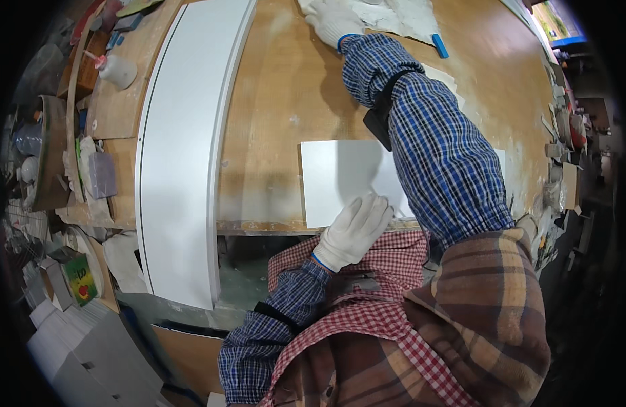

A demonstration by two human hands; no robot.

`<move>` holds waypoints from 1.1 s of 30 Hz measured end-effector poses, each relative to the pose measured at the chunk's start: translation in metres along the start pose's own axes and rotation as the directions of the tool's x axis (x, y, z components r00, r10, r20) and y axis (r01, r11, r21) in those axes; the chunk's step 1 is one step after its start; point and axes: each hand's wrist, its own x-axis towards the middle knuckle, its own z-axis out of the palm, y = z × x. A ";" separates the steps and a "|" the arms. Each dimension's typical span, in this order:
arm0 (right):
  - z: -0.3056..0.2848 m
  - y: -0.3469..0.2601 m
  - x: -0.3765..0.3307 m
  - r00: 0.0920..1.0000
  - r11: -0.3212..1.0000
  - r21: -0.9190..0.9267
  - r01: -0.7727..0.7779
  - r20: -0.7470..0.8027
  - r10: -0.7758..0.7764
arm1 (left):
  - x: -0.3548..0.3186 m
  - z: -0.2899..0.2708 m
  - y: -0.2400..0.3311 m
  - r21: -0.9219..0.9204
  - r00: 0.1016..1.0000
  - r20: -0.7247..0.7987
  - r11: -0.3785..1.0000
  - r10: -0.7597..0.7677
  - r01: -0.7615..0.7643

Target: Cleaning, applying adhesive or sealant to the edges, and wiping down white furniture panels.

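A white rectangular panel [340, 180] lies flat at the near edge of the wooden workbench [279, 95]. My left hand [353, 230], in a white knit glove, rests flat on the panel's near edge with fingers together. My right arm in a blue checked sleeve stretches across the bench. My right hand [330, 20], also gloved, reaches a crumpled white cloth or paper [401, 17] at the far edge; whether it grips it is hidden. A small blue piece [439, 45] lies beside that cloth.
A long white board [184, 149] lies across the bench's left part, overhanging the near edge. A glue bottle [116, 69], a bag and clutter crowd the left shelf. White boxes [75, 346] are stacked at lower left. Scraps and small tools line the right edge [560, 136].
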 end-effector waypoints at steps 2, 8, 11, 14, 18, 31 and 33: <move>-0.001 -0.008 -0.004 0.996 0.995 0.074 0.063 0.057 -0.067 | -0.009 -0.001 -0.005 0.049 1.000 -0.011 0.999 -0.011 0.011; -0.128 -0.060 -0.069 0.911 0.746 0.666 0.004 0.305 -0.277 | -0.017 -0.017 -0.008 0.000 0.995 -0.010 0.995 -0.099 0.099; -0.173 -0.072 -0.163 0.877 0.752 0.520 0.405 0.011 -0.480 | -0.013 -0.001 -0.008 -0.006 0.994 -0.096 0.999 -0.052 0.051; -0.167 -0.102 -0.209 0.625 0.668 0.355 0.654 0.243 -0.742 | -0.020 0.007 -0.006 0.025 0.993 -0.114 0.999 -0.019 0.022; -0.164 -0.115 -0.216 0.667 0.736 0.405 0.542 0.326 -0.670 | -0.031 0.008 -0.004 -0.030 0.998 -0.003 0.998 -0.061 0.061; -0.188 -0.023 -0.181 0.856 0.240 0.864 -0.443 0.329 0.398 | -0.011 -0.007 -0.002 0.078 0.997 -0.075 0.997 -0.008 0.014; -0.216 -0.017 -0.191 0.787 -0.184 0.904 -0.385 0.426 0.447 | -0.014 -0.006 -0.003 0.068 0.993 -0.114 0.998 0.004 0.004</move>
